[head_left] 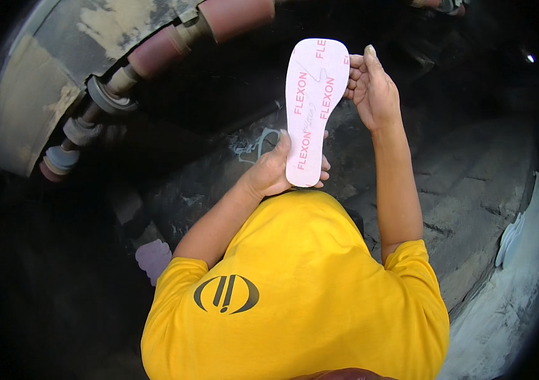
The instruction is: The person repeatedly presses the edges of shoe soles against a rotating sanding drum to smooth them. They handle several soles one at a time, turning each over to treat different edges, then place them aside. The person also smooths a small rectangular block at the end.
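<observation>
A pale pink shoe insole (310, 117) with red printing and faint pen marks is held up in front of my chest, its wide toe end upward. My left hand (275, 168) grips the narrow heel end, thumb along the left edge and fingertips showing past the right edge. Beside the upper right edge is my right hand (374, 92), its thumb stretched up away from the insole. The fingertips of that hand meet the edge, and their ends are partly hidden there.
At upper left stands a machine with a shaft of dull red rollers (162, 52) and a worn, dusty cover (35, 107). Stacked pink pieces (153, 259) lie low on the left. On the right, thin pale pieces (510, 240) rest on a whitish surface (510, 310).
</observation>
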Demonstrator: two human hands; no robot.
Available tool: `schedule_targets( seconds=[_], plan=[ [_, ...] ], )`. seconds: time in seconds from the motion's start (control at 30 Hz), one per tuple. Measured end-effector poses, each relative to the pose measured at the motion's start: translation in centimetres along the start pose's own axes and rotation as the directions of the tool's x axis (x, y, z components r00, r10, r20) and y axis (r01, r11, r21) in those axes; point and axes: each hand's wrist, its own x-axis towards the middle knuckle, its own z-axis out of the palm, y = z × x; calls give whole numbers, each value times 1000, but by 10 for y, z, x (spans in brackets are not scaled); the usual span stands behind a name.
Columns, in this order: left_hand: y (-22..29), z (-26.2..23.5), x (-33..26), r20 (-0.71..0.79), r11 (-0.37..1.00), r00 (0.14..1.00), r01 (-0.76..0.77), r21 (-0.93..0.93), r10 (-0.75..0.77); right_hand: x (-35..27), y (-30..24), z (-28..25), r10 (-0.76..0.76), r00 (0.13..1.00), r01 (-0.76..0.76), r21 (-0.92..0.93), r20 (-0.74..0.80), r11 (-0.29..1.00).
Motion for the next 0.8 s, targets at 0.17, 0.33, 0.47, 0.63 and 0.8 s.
schedule_targets(
  seconds=[0.17,0.33,0.47,0.63,0.8],
  plan=[
    [-15,0,-11,-94,996,995,-43,-84,35,-4,13,5,90,995,-90,11,33,996],
    [-30,-1,-30,-199,986,977,-107,-131,79,-7,36,11,133,978,-138,18,161,990],
    [-51,-25,-59,-259,973,954,-192,-129,154,-13,89,19,235,936,-244,2,262,970],
    [-60,-93,-150,-533,941,790,-335,37,302,-30,185,74,438,862,-347,-332,254,877],
    [-118,-156,-309,-859,869,290,-401,290,421,-150,285,43,464,812,124,-880,356,458]
  ],
)
